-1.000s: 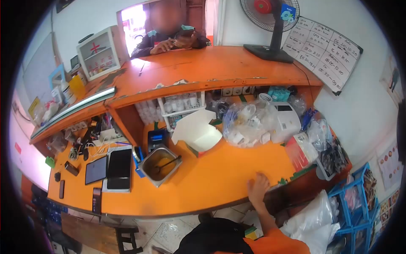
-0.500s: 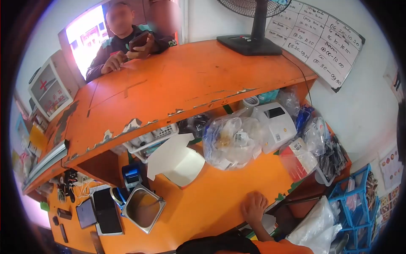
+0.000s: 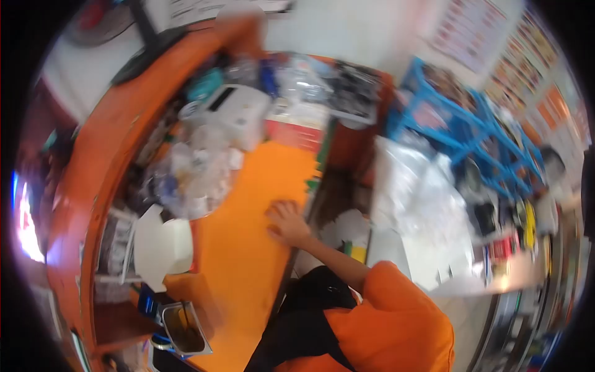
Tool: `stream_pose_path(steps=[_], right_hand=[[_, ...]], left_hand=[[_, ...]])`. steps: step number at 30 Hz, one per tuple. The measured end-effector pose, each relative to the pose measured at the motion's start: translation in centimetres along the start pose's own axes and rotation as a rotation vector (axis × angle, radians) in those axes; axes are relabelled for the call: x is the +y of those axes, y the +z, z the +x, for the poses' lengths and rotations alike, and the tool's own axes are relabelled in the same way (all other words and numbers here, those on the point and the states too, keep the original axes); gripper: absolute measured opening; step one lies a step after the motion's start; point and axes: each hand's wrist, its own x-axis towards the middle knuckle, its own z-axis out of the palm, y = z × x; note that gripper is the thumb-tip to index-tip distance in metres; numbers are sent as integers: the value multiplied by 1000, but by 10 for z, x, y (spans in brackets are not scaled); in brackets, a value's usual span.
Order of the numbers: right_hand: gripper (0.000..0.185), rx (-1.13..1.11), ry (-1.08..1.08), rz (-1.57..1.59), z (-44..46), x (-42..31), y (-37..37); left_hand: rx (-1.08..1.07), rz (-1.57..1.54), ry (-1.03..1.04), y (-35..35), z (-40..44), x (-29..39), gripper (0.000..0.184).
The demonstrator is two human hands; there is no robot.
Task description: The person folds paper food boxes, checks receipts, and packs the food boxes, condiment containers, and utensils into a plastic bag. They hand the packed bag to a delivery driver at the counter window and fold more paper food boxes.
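My right hand (image 3: 288, 223) lies on the orange tabletop (image 3: 238, 266) near its edge, with the fingers spread and nothing held. My left hand is out of view. Left of the right hand stands an open white paper box (image 3: 164, 248). Below that box sits a metal tray (image 3: 186, 328) with an implement in it, blurred. Beyond my hand are clear plastic bags (image 3: 201, 167) with small items inside, a white label-printer-like machine (image 3: 238, 115), and a red and white packet (image 3: 296, 127).
An orange raised counter (image 3: 99, 161) runs along the left. At the right are blue plastic baskets (image 3: 458, 130) and large white plastic sheeting (image 3: 421, 211). Wall posters (image 3: 471, 34) hang behind them. Part of a dark fan stand (image 3: 149, 49) shows at upper left.
My view has swung to the right, blurring the scene. The baskets and plastic sheeting now show more fully, and the person across the counter is no longer clearly seen. My right hand stays on the table.
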Motion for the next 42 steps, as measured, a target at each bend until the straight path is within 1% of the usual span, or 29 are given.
stream_pose_path(steps=[2,4,6,8,9,10,11,13,15,17,18,20,21,23,24,25,27,28,29,30,31,32,33,34,35,36,37,39,42], right_hand=[[46,-6,18,38,-5,4,7],[46,107,-44,-252,-27,0,16],[46,-682,252,-175,-39,-47,-51],[44,-800,308,36,-83,-86,-113],[40,-803,240,249,-118,-90,-132],[33,-608,117,509,-158,-95,-155],[26,-696,99,783,-186,-91,-171],[19,-538,161,747,-250,-91,-215],[17,-413,267,235,-327,-79,-227],[16,-585,355,153,-375,-65,-273],[16,-590,363,161,-392,-59,-293],[16,-747,484,152,-417,-46,-325],[16,-744,487,157,-426,-45,-334],[15,-500,448,26,-439,-39,-350],[18,-439,449,64,-438,-38,-358],[18,-436,443,67,-436,-37,-363],[24,-206,463,253,-431,-36,-371],[24,-209,453,257,-430,-37,-378],[25,-166,503,380,-427,-39,-387],[26,-125,548,503,-427,-37,-398],[26,-133,530,510,-431,-30,-413],[25,45,640,726,-438,-22,-430],[24,219,751,944,-444,-13,-446],[20,378,807,976,-451,0,-463],[16,534,859,1004,-458,16,-483],[15,547,857,979,-469,34,-507],[14,566,859,954,-481,47,-530],[12,667,771,1041,-488,54,-571],[13,654,699,1027,-510,71,-594]], left_hand=[[-77,-32,92,8,-7,22,62],[-154,-48,176,11,-22,36,60],[-208,-47,240,7,-46,38,58],[-246,-37,279,-8,-78,30,56],[-260,-30,291,-17,-96,21,55],[-279,-14,300,-26,-113,11,54],[-293,5,302,-37,-128,-1,54],[-306,18,317,-60,-154,-17,52],[-299,32,329,-85,-171,-31,50],[-259,46,333,-111,-181,-37,48],[-234,41,339,-123,-185,-38,48],[-186,15,366,-144,-189,-36,46],[-167,-14,383,-152,-193,-33,45],[-164,-106,436,-168,-210,-26,44],[-193,-169,470,-175,-226,-21,43],[-304,-254,514,-178,-246,-18,43],[-670,-526,559,-182,-315,0,41],[-1044,-324,415,-213,-368,60,37],[-1243,-535,421,-251,-438,130,40],[-1377,-553,526,-256,-480,157,47],[-1541,-717,594,-268,-524,192,61],[-1669,-771,551,-282,-562,221,68],[-1707,-840,576,-293,-595,248,69],[-1742,-908,603,-303,-622,272,69],[-1824,-976,428,-315,-645,293,69],[-1897,-1050,249,-326,-665,310,69],[-1863,-1053,251,-334,-683,320,69],[-1971,-1062,307,-345,-714,333,70],[-1970,-1105,341,-353,-746,335,70]])
